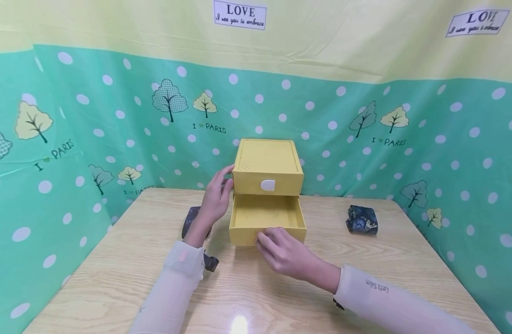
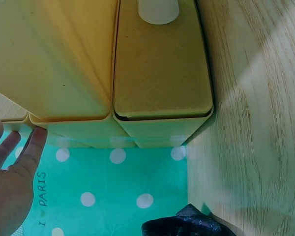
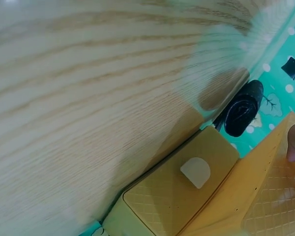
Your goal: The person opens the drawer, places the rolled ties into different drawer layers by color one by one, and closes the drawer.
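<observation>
A yellow drawer cabinet (image 1: 266,155) with white tab handles stands at the middle back. Its middle drawer (image 1: 266,211) is pulled out, and the part of its inside that shows is bare. My right hand (image 1: 283,253) pinches the front of that drawer near its middle, fingers curled; the drawer's tab is hidden behind them. Against the cabinet's upper left side rests my left hand (image 1: 217,197), with fingers extended. The top drawer is closed, and the bottom drawer (image 3: 172,191), with its white tab, is closed too.
A rolled dark cloth (image 1: 191,222) lies to the left, partly behind the left forearm. Another dark patterned roll (image 1: 361,220) is on the right of the wooden table (image 1: 385,283). A green and yellow printed curtain (image 1: 323,106) hangs behind and along both sides.
</observation>
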`<state>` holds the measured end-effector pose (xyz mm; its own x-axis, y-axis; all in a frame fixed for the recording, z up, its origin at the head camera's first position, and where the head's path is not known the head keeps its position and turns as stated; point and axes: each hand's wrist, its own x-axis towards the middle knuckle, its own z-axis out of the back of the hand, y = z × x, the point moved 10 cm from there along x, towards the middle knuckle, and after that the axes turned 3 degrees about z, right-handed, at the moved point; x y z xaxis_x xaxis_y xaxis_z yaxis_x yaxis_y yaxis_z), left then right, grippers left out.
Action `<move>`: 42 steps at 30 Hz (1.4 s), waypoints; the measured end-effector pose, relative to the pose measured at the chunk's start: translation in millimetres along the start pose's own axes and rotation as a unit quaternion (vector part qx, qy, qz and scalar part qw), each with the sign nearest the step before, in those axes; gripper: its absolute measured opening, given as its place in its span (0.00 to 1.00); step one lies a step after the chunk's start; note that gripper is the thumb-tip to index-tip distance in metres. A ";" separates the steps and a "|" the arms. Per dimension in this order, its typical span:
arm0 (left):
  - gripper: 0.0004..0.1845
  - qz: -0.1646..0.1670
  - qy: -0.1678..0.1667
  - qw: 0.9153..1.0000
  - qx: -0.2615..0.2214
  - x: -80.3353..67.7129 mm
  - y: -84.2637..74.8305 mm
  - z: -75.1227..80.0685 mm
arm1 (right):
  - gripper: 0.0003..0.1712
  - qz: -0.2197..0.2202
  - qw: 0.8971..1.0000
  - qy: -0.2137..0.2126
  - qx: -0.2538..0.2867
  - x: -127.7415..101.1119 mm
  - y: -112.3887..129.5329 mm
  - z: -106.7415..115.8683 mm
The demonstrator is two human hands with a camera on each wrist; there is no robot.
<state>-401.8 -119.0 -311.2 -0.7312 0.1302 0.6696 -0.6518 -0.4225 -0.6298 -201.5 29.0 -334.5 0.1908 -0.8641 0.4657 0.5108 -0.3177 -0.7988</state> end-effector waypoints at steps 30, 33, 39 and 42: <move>0.23 -0.008 0.000 1.000 0.003 0.6 -0.5 -0.6 | 0.20 0.009 1.000 -0.003 0.014 -14.7 20.7 -5.4; 0.23 -0.006 0.000 1.000 0.000 0.8 -0.2 -0.3 | 0.17 0.008 1.000 -0.002 0.019 -18.7 24.2 -9.3; 0.23 -0.010 -0.004 1.000 0.004 0.8 -0.7 0.4 | 0.15 0.010 1.000 -0.010 0.020 -18.5 27.3 -8.4; 0.23 -0.010 -0.004 1.000 0.006 0.9 0.0 0.2 | 0.16 0.011 1.000 -0.009 0.019 -16.7 27.9 -6.7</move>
<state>-402.4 -119.1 -310.5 -0.7166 0.1309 0.6851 -0.6634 -0.4310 -0.6117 -196.0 32.0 -367.1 0.2168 -0.8639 0.4546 0.5380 -0.2829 -0.7941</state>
